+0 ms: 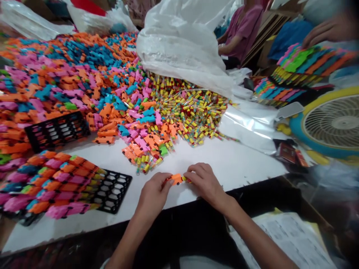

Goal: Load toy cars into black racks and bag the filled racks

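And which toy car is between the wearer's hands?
The orange car between the left hand and right hand; the other cars lie heaped or sit packed in racks.

Bare left hand (153,192) pinching, left forearm (131,235) from seven o'clock; bare right hand (206,184) pinching, right forearm (252,233) from four.

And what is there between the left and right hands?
An orange toy car and a yellow piece at its right end, seen in the head view.
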Demonstrator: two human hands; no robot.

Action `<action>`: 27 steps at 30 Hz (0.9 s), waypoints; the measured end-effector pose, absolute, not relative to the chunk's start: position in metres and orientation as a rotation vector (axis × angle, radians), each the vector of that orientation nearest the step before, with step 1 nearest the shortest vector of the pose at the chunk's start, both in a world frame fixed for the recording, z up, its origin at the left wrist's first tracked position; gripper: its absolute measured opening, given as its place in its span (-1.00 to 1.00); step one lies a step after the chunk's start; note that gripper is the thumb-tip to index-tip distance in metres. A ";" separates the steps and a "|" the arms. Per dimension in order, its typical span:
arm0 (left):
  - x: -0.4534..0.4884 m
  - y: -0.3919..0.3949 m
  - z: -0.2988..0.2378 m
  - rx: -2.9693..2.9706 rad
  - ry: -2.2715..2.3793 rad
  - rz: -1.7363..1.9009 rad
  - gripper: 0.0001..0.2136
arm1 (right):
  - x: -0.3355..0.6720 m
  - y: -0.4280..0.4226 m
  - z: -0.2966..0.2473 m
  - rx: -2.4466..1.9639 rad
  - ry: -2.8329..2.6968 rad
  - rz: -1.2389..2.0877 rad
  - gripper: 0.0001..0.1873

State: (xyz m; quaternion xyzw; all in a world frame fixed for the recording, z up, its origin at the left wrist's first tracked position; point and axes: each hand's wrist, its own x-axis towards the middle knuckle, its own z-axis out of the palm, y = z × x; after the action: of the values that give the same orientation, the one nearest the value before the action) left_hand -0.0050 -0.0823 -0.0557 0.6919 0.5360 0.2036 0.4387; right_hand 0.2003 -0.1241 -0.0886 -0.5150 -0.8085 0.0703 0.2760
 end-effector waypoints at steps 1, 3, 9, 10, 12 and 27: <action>-0.005 -0.085 -0.055 1.719 1.346 0.513 -0.78 | 0.198 -0.124 -0.090 -1.392 -2.208 0.156 -0.81; -0.007 -0.091 -0.055 1.742 1.339 0.525 -0.77 | 0.197 -0.123 -0.092 -1.383 -2.261 0.145 -0.81; -0.025 -0.073 -0.056 1.987 1.503 0.793 -0.68 | 0.238 -0.111 -0.106 -1.514 -2.182 0.007 -0.77; -0.026 -0.062 -0.056 2.052 1.548 0.825 -0.67 | 0.246 -0.109 -0.108 -1.557 -2.141 -0.036 -0.77; -0.022 -0.038 -0.055 2.165 1.653 0.791 -0.64 | 0.254 -0.106 -0.109 -1.614 -2.061 -0.119 -0.75; -0.039 0.018 -0.087 2.482 1.639 0.770 -0.71 | 0.200 -0.094 -0.098 -1.404 -1.616 0.197 -0.68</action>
State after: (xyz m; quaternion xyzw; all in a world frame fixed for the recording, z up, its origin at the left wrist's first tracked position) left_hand -0.0393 0.0182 -0.0867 0.8073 0.5332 0.2505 0.0343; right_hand 0.1996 -0.0936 -0.0979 -0.5744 -0.6611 0.0808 0.4759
